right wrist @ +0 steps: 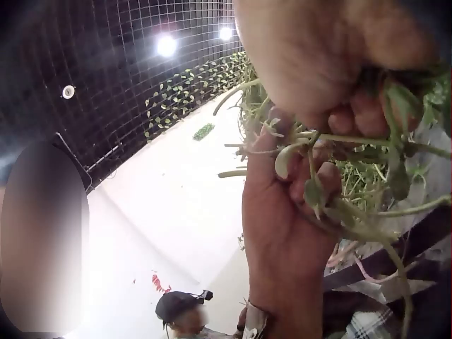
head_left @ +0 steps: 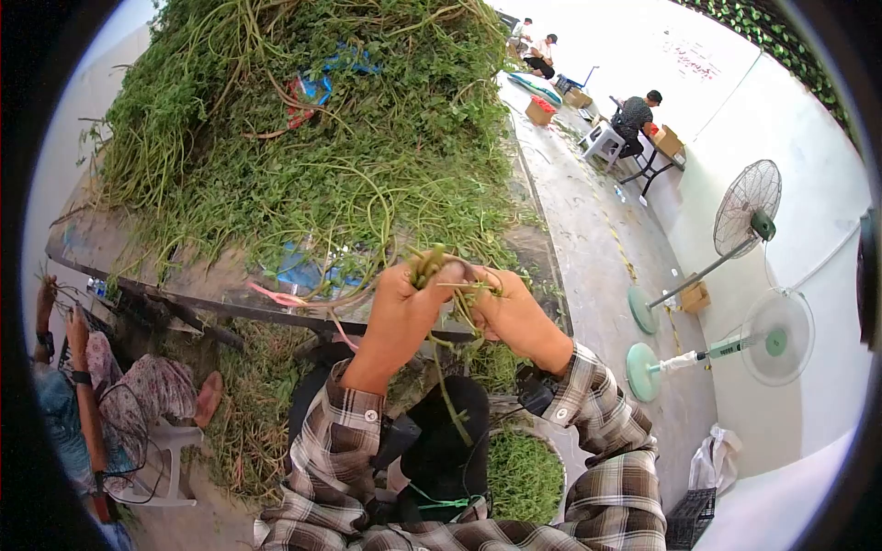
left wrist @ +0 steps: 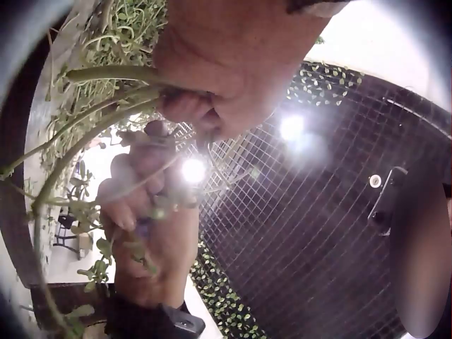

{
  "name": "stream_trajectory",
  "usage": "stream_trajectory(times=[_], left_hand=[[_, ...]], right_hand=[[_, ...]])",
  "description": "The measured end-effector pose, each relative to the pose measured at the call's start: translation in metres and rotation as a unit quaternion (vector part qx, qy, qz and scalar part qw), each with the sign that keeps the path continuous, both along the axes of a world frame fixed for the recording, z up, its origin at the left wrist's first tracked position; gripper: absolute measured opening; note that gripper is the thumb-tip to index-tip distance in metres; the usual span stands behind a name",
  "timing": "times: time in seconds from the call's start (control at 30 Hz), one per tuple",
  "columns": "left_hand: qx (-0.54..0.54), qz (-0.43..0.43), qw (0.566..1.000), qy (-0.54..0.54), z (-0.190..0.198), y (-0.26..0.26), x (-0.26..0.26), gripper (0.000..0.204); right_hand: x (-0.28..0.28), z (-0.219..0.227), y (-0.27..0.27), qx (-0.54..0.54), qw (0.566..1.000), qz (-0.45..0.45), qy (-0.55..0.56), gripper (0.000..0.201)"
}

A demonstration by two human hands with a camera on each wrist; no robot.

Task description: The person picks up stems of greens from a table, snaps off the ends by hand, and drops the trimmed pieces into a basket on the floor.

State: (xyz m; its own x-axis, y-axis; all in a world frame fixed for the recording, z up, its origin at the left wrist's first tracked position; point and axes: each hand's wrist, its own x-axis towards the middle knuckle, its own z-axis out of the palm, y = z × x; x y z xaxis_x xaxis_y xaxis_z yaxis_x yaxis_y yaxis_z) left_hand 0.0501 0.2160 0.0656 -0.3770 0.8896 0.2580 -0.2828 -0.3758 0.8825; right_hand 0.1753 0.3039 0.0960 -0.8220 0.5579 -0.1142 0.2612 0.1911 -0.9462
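Observation:
My left hand (head_left: 401,308) grips a small bundle of green leafy stems (head_left: 427,264) whose ends stick up above the fist. Close beside it, the right hand (head_left: 516,320) has its fingers curled around part of the same stems. A long stem (head_left: 450,399) dangles below the hands, over my lap. From the left wrist view, thick bare stems (left wrist: 113,73) run out of the left fist, and small leaves hang by the right hand (left wrist: 152,233). In the right wrist view, leafy stems (right wrist: 353,138) cross between both hands.
A tall heap of greens (head_left: 349,138) covers the table (head_left: 119,243) ahead, with pink strips and blue plastic at its near edge. A basket of cut greens (head_left: 524,473) stands by my legs. Another person (head_left: 138,386) sits at left; two fans (head_left: 643,372) stand right.

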Motion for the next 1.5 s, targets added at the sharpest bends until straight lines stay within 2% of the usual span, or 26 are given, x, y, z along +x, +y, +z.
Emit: stream_trajectory(times=[0.03, 0.07, 0.13, 0.23, 0.3, 0.37, 0.5, 0.53, 0.57, 0.6, 0.67, 0.7, 0.73, 0.77, 0.8, 0.83, 0.9, 0.93, 1.0, 1.1, 1.17, 1.23, 1.27, 1.33, 1.43, 1.5], left_hand=[[-0.014, 0.049, 0.999, -0.001, -0.004, 0.001, -0.003, 0.020], [-0.028, 0.097, 0.995, -0.001, -0.006, 0.001, -0.005, 0.024], [-0.037, 0.094, 0.995, -0.025, -0.005, -0.002, -0.008, 0.025], [-0.022, 0.076, 0.995, -0.067, -0.007, -0.004, -0.008, 0.030], [-0.021, 0.070, 0.992, -0.103, -0.005, -0.004, -0.007, 0.031], [-0.018, 0.066, 0.991, -0.119, -0.005, -0.003, -0.004, 0.031], [-0.025, 0.047, 0.986, -0.159, -0.008, 0.001, 0.000, 0.030], [-0.025, 0.048, 0.986, -0.160, -0.006, 0.001, 0.002, 0.030], [-0.034, 0.099, 0.982, -0.157, -0.003, 0.000, 0.004, 0.030], [-0.044, 0.150, 0.976, -0.154, 0.001, -0.001, 0.005, 0.030], [-0.013, 0.144, 0.975, -0.169, 0.001, -0.012, -0.016, 0.030], [0.021, 0.148, 0.970, -0.191, 0.000, -0.014, -0.027, 0.030], [0.021, 0.124, 0.970, -0.209, -0.001, -0.014, -0.030, 0.031], [0.017, 0.126, 0.969, -0.212, -0.002, -0.013, -0.025, 0.031], [0.004, 0.109, 0.968, -0.227, 0.001, -0.009, -0.018, 0.031], [-0.010, 0.089, 0.967, -0.241, 0.003, -0.007, -0.013, 0.031], [0.005, 0.055, 0.968, -0.244, -0.001, -0.004, -0.008, 0.031], [0.008, 0.054, 0.969, -0.242, -0.001, -0.003, -0.008, 0.030], [0.012, 0.055, 0.969, -0.241, -0.001, -0.004, -0.007, 0.030], [-0.027, 0.056, 0.983, -0.173, 0.001, -0.007, -0.005, 0.031], [-0.041, 0.080, 0.993, -0.078, -0.001, -0.006, -0.004, 0.031], [-0.032, 0.080, 0.994, -0.067, -0.005, -0.004, -0.003, 0.031], [-0.021, 0.084, 0.995, -0.058, -0.006, -0.003, -0.002, 0.031], [-0.019, 0.105, 0.992, -0.072, -0.006, -0.003, -0.002, 0.030], [0.003, 0.138, 0.984, -0.112, -0.007, -0.003, -0.006, 0.029], [0.024, 0.144, 0.979, -0.140, -0.005, -0.004, -0.010, 0.029]], right_hand=[[-0.002, -0.001, 0.001, -0.002, 1.000, 0.002, 0.000, 0.020], [-0.002, -0.002, 0.002, 0.076, 0.997, 0.020, -0.012, 0.019], [0.000, -0.005, 0.006, 0.208, 0.976, 0.057, -0.007, 0.018], [0.009, -0.002, 0.010, 0.257, 0.964, 0.064, -0.007, 0.017], [0.014, -0.002, 0.014, 0.280, 0.958, 0.047, -0.032, 0.015], [0.017, -0.007, 0.019, 0.337, 0.940, 0.037, -0.016, 0.012], [0.019, -0.011, 0.025, 0.384, 0.923, 0.025, 0.002, 0.011], [0.022, -0.016, 0.032, 0.420, 0.907, 0.005, -0.023, 0.011], [0.026, -0.023, 0.041, 0.456, 0.889, -0.015, -0.047, 0.011], [0.039, -0.035, 0.060, 0.455, 0.889, -0.016, -0.048, 0.011], [0.066, -0.057, 0.099, 0.506, 0.854, -0.103, -0.067, 0.009], [0.062, -0.048, 0.096, 0.510, 0.853, -0.094, -0.067, 0.009], [0.064, -0.040, 0.088, 0.275, 0.947, -0.159, -0.043, 0.010], [0.067, -0.029, 0.076, 0.018, 0.975, -0.221, -0.017, 0.011], [0.062, -0.019, 0.067, -0.033, 0.986, -0.164, 0.018, 0.015], [0.054, -0.011, 0.058, -0.035, 0.985, -0.169, 0.022, 0.015], [0.038, 0.000, 0.038, -0.058, 0.996, -0.062, 0.018, 0.020], [0.030, 0.008, 0.024, -0.059, 0.996, -0.066, 0.018, 0.020], [0.013, 0.020, 0.000, -0.007, 0.999, 0.039, -0.033, 0.026], [0.000, 0.014, -0.010, -0.012, 0.997, 0.069, -0.019, 0.031], [-0.004, 0.014, -0.010, 0.003, 0.996, 0.068, -0.050, 0.034], [-0.007, 0.008, -0.008, 0.082, 0.994, 0.062, -0.030, 0.029], [-0.008, 0.004, -0.009, 0.082, 0.994, 0.061, -0.031, 0.029], [-0.009, -0.003, -0.012, 0.078, 0.994, 0.063, 0.039, 0.019], [-0.001, 0.000, -0.001, 0.075, 0.996, 0.040, -0.019, 0.016], [0.006, -0.007, 0.003, 0.085, 0.996, 0.034, -0.018, 0.016]])
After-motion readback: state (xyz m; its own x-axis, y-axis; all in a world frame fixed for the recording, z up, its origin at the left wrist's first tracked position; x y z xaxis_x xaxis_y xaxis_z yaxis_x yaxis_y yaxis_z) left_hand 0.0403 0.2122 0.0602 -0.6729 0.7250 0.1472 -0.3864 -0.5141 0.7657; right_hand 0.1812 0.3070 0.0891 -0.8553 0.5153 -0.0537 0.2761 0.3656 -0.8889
